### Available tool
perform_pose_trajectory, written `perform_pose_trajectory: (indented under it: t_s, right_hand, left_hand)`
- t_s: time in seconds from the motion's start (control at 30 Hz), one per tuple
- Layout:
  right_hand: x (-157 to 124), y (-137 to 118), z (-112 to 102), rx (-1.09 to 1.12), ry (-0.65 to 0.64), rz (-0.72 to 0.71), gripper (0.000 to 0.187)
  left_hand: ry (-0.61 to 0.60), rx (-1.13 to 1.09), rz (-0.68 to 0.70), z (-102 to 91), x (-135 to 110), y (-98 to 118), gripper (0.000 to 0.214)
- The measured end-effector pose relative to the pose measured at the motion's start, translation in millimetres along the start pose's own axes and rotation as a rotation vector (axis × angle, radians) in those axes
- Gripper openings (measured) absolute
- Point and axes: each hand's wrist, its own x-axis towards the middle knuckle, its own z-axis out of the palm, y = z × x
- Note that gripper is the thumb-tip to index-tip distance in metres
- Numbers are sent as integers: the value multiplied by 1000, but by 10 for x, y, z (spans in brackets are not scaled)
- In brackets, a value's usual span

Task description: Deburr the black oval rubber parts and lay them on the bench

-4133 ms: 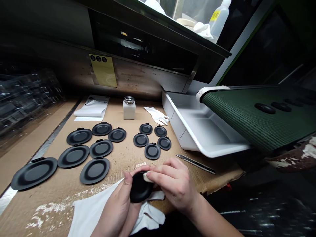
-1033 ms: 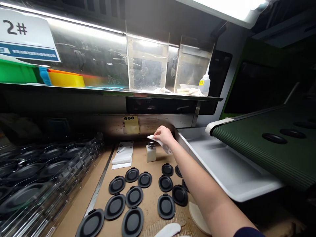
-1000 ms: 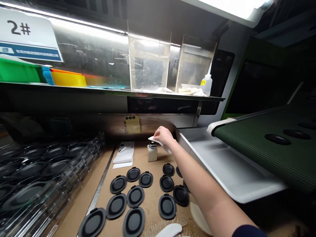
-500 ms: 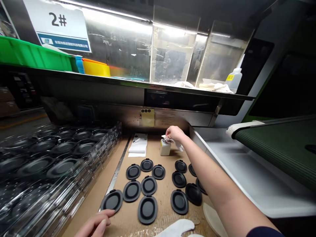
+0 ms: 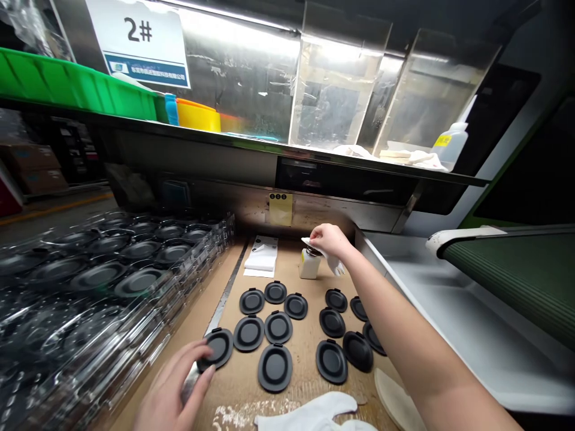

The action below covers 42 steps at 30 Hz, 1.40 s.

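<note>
While our right hand point(image 5: 330, 241) presses a white cloth point(image 5: 306, 242) onto the metal top of a pump bottle point(image 5: 310, 266) — fingers point(image 5: 320, 234) clenched on the cloth — our left hand point(image 5: 173, 389) sits low on the desk point(image 5: 305, 383), fingers point(image 5: 197, 353) spread, not gripping, tips touching the edge of a black oval cover point(image 5: 220, 349). Other black covers point(image 5: 274, 367) lie in rows on cardboard, w/ stacked clear trays point(image 5: 99, 275) to the left, a white tray point(image 5: 449, 299) to the right, a white glove point(image 5: 309, 413) near the btm edge.

Black ringed oval discs point(image 5: 275, 368), white cloth point(image 5: 335, 264), dark green ribbed conveyor belt point(image 5: 507, 269), bright green bin point(image 5: 76, 90), yellow tub point(image 5: 197, 117)
</note>
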Motion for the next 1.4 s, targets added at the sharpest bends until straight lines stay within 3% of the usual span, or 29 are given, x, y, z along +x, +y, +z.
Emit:
perform_pose_trajectory:
  t_s: [0.13, 0.3, 0.47, 0.73, 0.9, 1.0, 1.23, 1.4]
  right_hand:
    - [-352, -548, 231, 43, 22, -187, 17]
    - [-706, -1263, 954, 64, -77, -382, 10]
    - [-748, -1585, 1388, 23, -108, -526, 13]
    - [-822, -1562, 1361, -155, -135, -629, 15]
    - [-704, -1287, 1129, -227, -103, -466, 19]
    - [-615, -1119, 1057, -230, -110, -409, 21]
    - [-705, -1050, 1245, -198, -157, -456, 20]
    - [-723, -1072, 1298, -207, -144, -478, 18]
  left_hand:
    - [27, 225, 101, 96, 138, 3, 54]
    - [33, 311, 50, 208, 219, 35, 60]
    - [39, 296, 25, 206, 188, 14, 59]
    - [18, 274, 13, 182, 179, 12, 55]
    - [-18, 303, 37, 170, 183, -9, 57]
    - [-20, 333, 74, 171, 212, 85, 54]
    - [-47, 402, 200, 346, 330, 477, 49]
    - [-23, 445, 198, 426, 345, 498, 48]
